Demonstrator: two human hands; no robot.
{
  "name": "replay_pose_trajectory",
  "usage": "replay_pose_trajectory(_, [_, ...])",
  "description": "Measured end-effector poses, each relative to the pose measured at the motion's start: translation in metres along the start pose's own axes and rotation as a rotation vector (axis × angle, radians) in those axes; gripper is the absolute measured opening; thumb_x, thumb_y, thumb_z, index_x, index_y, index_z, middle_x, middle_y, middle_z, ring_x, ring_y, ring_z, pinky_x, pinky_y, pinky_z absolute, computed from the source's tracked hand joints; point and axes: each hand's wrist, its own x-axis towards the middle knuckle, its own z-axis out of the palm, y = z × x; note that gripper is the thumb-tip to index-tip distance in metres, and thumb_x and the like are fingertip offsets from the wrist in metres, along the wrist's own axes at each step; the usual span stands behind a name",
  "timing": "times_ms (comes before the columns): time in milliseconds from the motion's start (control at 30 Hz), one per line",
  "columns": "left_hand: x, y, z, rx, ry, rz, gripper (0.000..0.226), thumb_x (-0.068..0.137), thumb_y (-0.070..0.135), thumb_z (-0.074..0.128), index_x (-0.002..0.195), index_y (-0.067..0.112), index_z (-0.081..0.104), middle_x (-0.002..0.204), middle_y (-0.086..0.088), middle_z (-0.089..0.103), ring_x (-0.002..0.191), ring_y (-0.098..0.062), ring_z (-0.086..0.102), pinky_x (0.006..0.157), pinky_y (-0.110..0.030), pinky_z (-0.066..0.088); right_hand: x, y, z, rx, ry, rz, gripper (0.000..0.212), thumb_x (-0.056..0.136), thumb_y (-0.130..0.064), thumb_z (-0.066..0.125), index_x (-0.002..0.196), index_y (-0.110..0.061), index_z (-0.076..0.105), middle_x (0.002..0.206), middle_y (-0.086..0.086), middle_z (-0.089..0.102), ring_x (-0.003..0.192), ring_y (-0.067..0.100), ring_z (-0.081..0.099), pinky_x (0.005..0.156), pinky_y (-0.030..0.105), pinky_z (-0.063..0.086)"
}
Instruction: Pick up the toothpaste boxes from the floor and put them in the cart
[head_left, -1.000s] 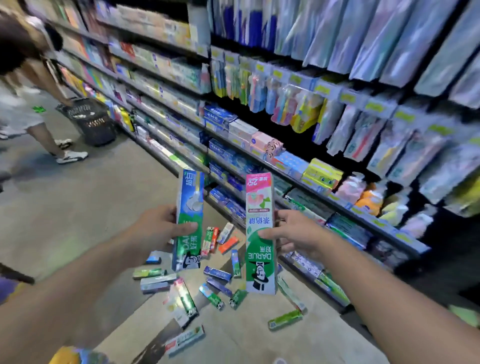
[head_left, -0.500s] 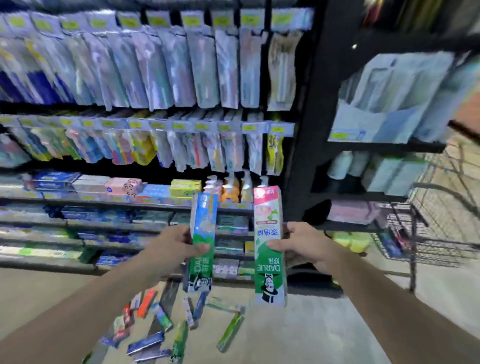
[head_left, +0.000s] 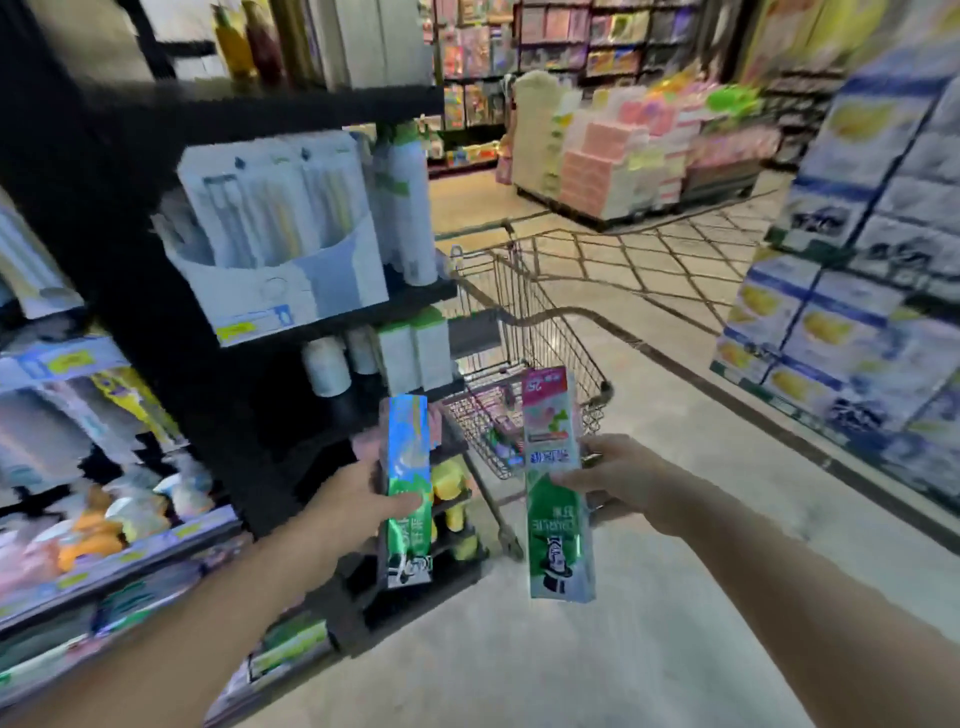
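Now turned from the toothbrush wall toward the aisle end, with the wire cart (head_left: 540, 364) brought into view just ahead where half a second back only its edge showed at far right. Gone from sight: the boxes scattered on the floor. Carried upright, one in each hand, two toothpaste boxes. Left hand (head_left: 363, 493) wrapped round the blue-and-green box (head_left: 408, 488), thumb across its front. Right hand (head_left: 613, 478) pinching the pink-topped green box (head_left: 553, 483) at mid-length, fingers behind and thumb in front. Both boxes held short of the basket, overlapping it only in line of sight. Judged from this: pick-up done for this pair, carry under way, drop into the cart yet to come, more boxes likely waiting behind.

Legible on the right-hand box: "25" in the pink band, Chinese characters on a blue patch, a top-hatted figure near the bottom; the white lettering above it too blurred to read with confidence. Left box's print likewise smeared. Black shelving (head_left: 234, 291) at left, yellow price tags unreadable.
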Motion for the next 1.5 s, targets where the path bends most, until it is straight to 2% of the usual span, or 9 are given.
replay_pose_trajectory(167, [0.051, 0.050, 0.075, 0.017, -0.096, 0.029, 0.015, 0.086, 0.012, 0.077, 0.098, 0.019, 0.069, 0.094, -0.006, 0.076, 0.088, -0.028, 0.072, 0.077, -0.046, 0.057, 0.003, 0.025, -0.077, 0.043, 0.104, 0.076, 0.025, 0.082, -0.018, 0.079, 0.101, -0.016, 0.063, 0.095, 0.008, 0.077, 0.086, 0.027, 0.075, 0.079, 0.049, 0.061])
replay_pose_trajectory(400, [0.125, 0.091, 0.140, 0.047, -0.214, 0.041, 0.021, 0.087, 0.016, 0.076, 0.105, 0.021, 0.066, 0.100, 0.000, 0.075, 0.087, -0.022, 0.073, 0.062, -0.034, 0.055, 0.044, 0.041, -0.139, 0.104, 0.185, 0.124, 0.028, 0.082, -0.020, 0.079, 0.103, -0.015, 0.061, 0.096, 0.008, 0.077, 0.085, 0.025, 0.076, 0.077, 0.048, 0.062])
replay_pose_trajectory(600, [0.221, 0.120, 0.168, 0.070, -0.222, 0.021, 0.020, 0.086, 0.016, 0.077, 0.103, 0.017, 0.066, 0.100, -0.005, 0.075, 0.089, -0.027, 0.074, 0.078, -0.050, 0.061, 0.124, 0.024, -0.175, 0.051, 0.221, 0.156, 0.033, 0.082, -0.023, 0.079, 0.107, -0.014, 0.059, 0.102, 0.008, 0.074, 0.091, 0.027, 0.074, 0.080, 0.049, 0.061])
replay_pose_trajectory(800, [0.321, 0.166, 0.174, -0.028, -0.256, 0.015, 0.013, 0.091, 0.016, 0.071, 0.100, 0.022, 0.065, 0.105, -0.002, 0.074, 0.096, -0.026, 0.072, 0.086, -0.052, 0.059, 0.224, -0.013, -0.216, 0.026, 0.253, 0.169, 0.032, 0.082, -0.022, 0.079, 0.106, -0.012, 0.060, 0.100, 0.008, 0.074, 0.089, 0.026, 0.074, 0.075, 0.048, 0.062])
replay_pose_trajectory(900, [0.366, 0.180, 0.173, -0.070, -0.245, -0.005, 0.022, 0.090, 0.017, 0.073, 0.108, 0.019, 0.062, 0.108, -0.002, 0.073, 0.094, -0.023, 0.073, 0.077, -0.046, 0.062, 0.274, -0.030, -0.233, 0.025, 0.238, 0.183, 0.035, 0.082, -0.020, 0.080, 0.108, -0.011, 0.060, 0.099, 0.008, 0.074, 0.087, 0.025, 0.074, 0.073, 0.046, 0.063])
replay_pose_trajectory(1000, [0.404, 0.188, 0.172, -0.095, -0.205, -0.023, 0.020, 0.090, 0.017, 0.072, 0.100, 0.024, 0.057, 0.107, -0.001, 0.069, 0.091, -0.020, 0.071, 0.061, -0.033, 0.058, 0.320, -0.042, -0.246, 0.007, 0.237, 0.195, 0.031, 0.082, -0.020, 0.079, 0.105, -0.011, 0.060, 0.097, 0.007, 0.074, 0.086, 0.025, 0.074, 0.070, 0.042, 0.063])
replay_pose_trajectory(1133, [0.445, 0.189, 0.170, -0.145, -0.148, -0.087, 0.018, 0.089, 0.016, 0.075, 0.097, 0.023, 0.060, 0.106, -0.004, 0.071, 0.094, -0.024, 0.071, 0.080, -0.046, 0.061, 0.380, -0.049, -0.258, -0.033, 0.183, 0.221, 0.032, 0.082, -0.019, 0.079, 0.106, -0.009, 0.060, 0.096, 0.007, 0.073, 0.085, 0.026, 0.074, 0.072, 0.045, 0.063])
replay_pose_trajectory(1300, [0.497, 0.167, 0.177, -0.212, -0.047, -0.172, 0.021, 0.090, 0.019, 0.073, 0.100, 0.030, 0.058, 0.103, 0.006, 0.067, 0.087, -0.015, 0.068, 0.063, -0.030, 0.053, 0.466, -0.044, -0.271, -0.093, 0.095, 0.247, 0.030, 0.080, -0.017, 0.080, 0.102, -0.008, 0.061, 0.092, 0.008, 0.075, 0.083, 0.026, 0.075, 0.072, 0.045, 0.063])
replay_pose_trajectory(1500, [0.557, 0.149, 0.203, -0.125, 0.115, -0.309, 0.045, 0.083, 0.025, 0.081, 0.123, 0.019, 0.061, 0.119, -0.002, 0.066, 0.100, -0.020, 0.065, 0.084, -0.034, 0.052, 0.579, -0.030, -0.291, -0.215, -0.051, 0.255, 0.032, 0.077, -0.021, 0.081, 0.100, -0.009, 0.064, 0.095, 0.009, 0.074, 0.085, 0.029, 0.073, 0.076, 0.047, 0.062])
